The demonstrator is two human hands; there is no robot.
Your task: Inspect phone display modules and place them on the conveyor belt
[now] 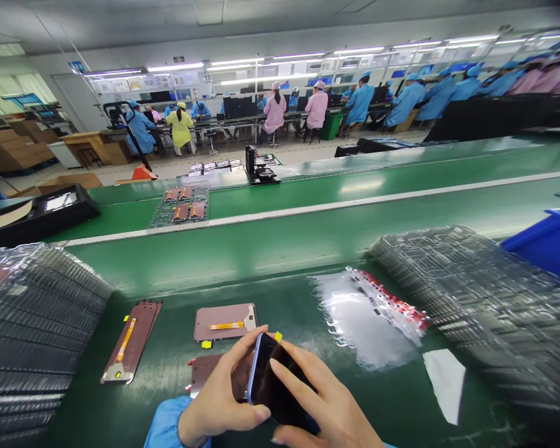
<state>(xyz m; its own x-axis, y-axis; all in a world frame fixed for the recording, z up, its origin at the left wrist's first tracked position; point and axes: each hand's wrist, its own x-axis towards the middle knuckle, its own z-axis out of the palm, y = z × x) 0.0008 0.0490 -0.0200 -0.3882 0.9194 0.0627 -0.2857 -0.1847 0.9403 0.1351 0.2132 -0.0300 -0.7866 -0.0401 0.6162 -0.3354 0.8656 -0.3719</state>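
Note:
My left hand (219,398) is wrapped round the left side of a smartphone (284,389) with a black screen and a blue-violet frame, its thumb at the near edge. My right hand (329,395) grips the phone from the right, with fingers lying over the screen. A small yellow tab (278,336) sticks out at the phone's far edge, by the right fingers. Just beyond lies a display panel (200,325), brown-backed with an orange flex cable. Another panel (201,372) is partly hidden behind my left hand. Further left lie stacked display panels (133,342).
Clear plastic tray stacks stand at left (42,336) and right (471,292). A pile of clear films (364,317) with red tabs and a white paper piece (445,379) lie right. Beyond runs a green conveyor (280,205) carrying a tray of panels (161,214). Co-workers sit far back.

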